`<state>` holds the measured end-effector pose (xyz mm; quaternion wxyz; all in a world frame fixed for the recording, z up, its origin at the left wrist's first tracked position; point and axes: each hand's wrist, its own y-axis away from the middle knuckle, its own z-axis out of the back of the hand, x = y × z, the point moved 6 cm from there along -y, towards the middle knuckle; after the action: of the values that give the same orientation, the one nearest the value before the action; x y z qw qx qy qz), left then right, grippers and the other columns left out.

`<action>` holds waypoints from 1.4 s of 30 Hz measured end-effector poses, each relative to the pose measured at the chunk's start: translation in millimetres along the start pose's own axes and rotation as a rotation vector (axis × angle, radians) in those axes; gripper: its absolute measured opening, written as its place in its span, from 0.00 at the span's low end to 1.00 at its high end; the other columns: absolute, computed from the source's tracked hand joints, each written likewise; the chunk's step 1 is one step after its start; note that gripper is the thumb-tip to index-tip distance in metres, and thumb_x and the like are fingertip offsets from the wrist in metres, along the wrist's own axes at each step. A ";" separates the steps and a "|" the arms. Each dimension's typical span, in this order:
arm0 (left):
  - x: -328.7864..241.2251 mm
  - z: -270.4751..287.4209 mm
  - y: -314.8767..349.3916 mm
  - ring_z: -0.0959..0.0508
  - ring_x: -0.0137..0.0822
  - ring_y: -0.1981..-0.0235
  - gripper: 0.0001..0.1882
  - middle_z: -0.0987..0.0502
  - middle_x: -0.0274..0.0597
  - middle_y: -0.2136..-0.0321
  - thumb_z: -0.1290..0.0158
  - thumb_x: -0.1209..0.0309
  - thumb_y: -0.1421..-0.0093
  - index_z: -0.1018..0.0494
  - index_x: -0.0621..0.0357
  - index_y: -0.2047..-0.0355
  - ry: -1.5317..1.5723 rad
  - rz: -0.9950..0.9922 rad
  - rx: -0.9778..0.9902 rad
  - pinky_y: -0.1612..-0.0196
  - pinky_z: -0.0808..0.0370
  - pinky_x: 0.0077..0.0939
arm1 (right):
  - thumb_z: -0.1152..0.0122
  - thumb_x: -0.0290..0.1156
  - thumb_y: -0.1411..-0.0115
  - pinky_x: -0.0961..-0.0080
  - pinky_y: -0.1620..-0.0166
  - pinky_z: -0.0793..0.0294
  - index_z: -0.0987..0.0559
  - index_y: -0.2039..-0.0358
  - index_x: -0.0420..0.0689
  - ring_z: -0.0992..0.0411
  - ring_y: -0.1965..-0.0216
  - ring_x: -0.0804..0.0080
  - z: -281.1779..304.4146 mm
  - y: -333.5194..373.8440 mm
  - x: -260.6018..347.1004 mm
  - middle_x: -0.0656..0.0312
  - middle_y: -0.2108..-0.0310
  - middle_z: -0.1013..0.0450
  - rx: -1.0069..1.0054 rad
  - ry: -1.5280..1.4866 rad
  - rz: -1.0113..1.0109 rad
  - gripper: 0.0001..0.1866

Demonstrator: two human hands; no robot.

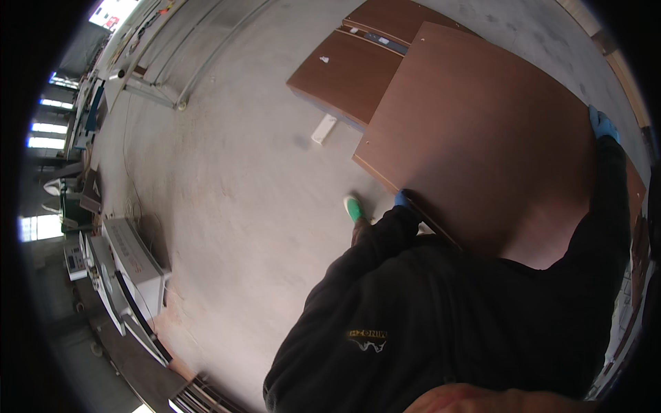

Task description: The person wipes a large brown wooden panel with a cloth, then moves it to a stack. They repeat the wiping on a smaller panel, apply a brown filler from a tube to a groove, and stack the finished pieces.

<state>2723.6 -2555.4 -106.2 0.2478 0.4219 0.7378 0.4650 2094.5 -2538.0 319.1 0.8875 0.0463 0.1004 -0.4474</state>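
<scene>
A large brown panel point(496, 131) fills the right of the view, tilted across my front. My left hand point(401, 199), in a blue glove, grips its near left edge, with most of the fingers hidden. At the right edge of the same panel, my right hand point(604, 125) is closed round the border, also blue-gloved. Beyond the panel, more brown boards point(348, 72) lie low over the floor, partly covered by it. A dark strip with white labels point(383, 40) shows in the gap between two of those boards.
A small white block point(323, 129) lies on the grey floor point(227, 179) beside the boards. My green shoe point(353, 208) shows below. At the left stand a white machine cabinet point(131, 251) and a metal frame point(151, 96). Another brown board point(635, 189) is at the far right.
</scene>
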 end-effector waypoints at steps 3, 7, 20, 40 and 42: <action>-106.8 -24.4 12.0 0.38 0.56 0.33 0.42 0.35 0.51 0.32 0.64 0.34 0.34 0.36 0.52 0.33 0.107 0.037 0.166 0.32 0.40 0.54 | 0.65 0.73 0.34 0.59 0.31 0.39 0.24 0.37 0.46 0.33 0.34 0.51 7.2 -8.9 96.9 0.50 0.36 0.28 -0.051 0.049 -0.006 0.46; -223.3 -45.1 18.0 0.44 0.57 0.28 0.49 0.43 0.48 0.27 0.65 0.29 0.35 0.45 0.51 0.26 0.009 -0.040 0.287 0.27 0.47 0.54 | 0.63 0.70 0.33 0.60 0.32 0.38 0.21 0.41 0.48 0.31 0.36 0.52 8.8 -23.9 195.5 0.51 0.39 0.26 -0.091 -0.023 0.016 0.42; -513.1 -63.9 -121.3 0.47 0.52 0.26 0.51 0.47 0.46 0.25 0.61 0.29 0.34 0.49 0.54 0.25 0.011 0.071 -0.012 0.24 0.51 0.47 | 0.58 0.70 0.34 0.57 0.42 0.27 0.16 0.54 0.47 0.23 0.47 0.48 -146.8 -202.3 503.8 0.49 0.52 0.20 0.072 -0.053 0.106 0.38; -794.9 -56.0 -391.8 0.41 0.54 0.29 0.39 0.43 0.46 0.27 0.62 0.39 0.28 0.44 0.49 0.27 -0.052 -0.082 -0.230 0.27 0.44 0.54 | 0.51 0.62 0.32 0.59 0.42 0.25 0.16 0.55 0.44 0.23 0.47 0.48 -481.6 -320.8 792.6 0.47 0.49 0.21 0.316 -0.095 -0.080 0.32; -805.4 -56.5 -417.3 0.41 0.54 0.29 0.39 0.43 0.46 0.27 0.63 0.38 0.29 0.44 0.49 0.27 -0.086 -0.097 -0.202 0.28 0.43 0.55 | 0.51 0.62 0.32 0.59 0.42 0.25 0.16 0.55 0.44 0.24 0.47 0.48 -506.1 -330.3 805.6 0.47 0.49 0.21 0.315 -0.087 -0.078 0.32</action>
<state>2936.9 -3357.7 -476.1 0.3429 0.3782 0.6954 0.5058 2226.8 -3279.9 -349.0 0.8547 0.1613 -0.0077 -0.4934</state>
